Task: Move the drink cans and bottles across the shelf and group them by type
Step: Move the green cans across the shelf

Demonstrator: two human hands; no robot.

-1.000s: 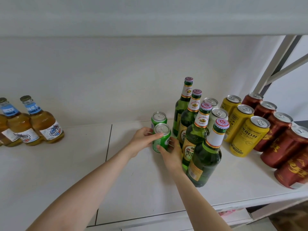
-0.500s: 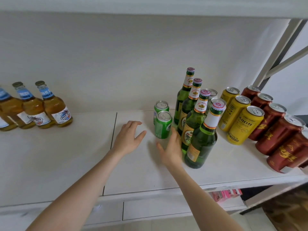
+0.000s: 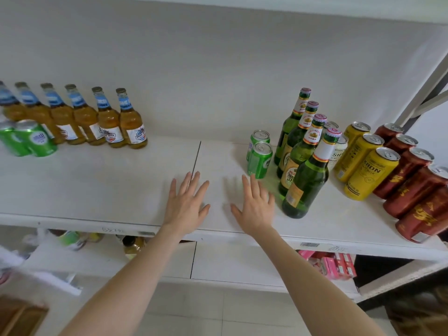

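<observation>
Left hand (image 3: pixel 186 204): fingers straight and spread, nothing held; over the front of the shelf (image 3: pixel 109 190).
Right hand (image 3: pixel 255 207): likewise spread and empty; fingertips near the paired green cans (image 3: pixel 260 159).
Paired green cans: upright, touching, just left of the green bottles (image 3: pixel 306 170).
Stray green cans (image 3: pixel 31 138): far left, in front of the amber bottles (image 3: pixel 97 117); well apart from the pair.
Handling, cans: likely light, thin-walled, slick; wrap mid-body, don't squeeze.
Handling, bottles: glass, heavier, tippy, packed close; take low on the body.
Far right: yellow cans (image 3: pixel 371 170), red cans (image 3: pixel 409 185), already in rows.
</observation>
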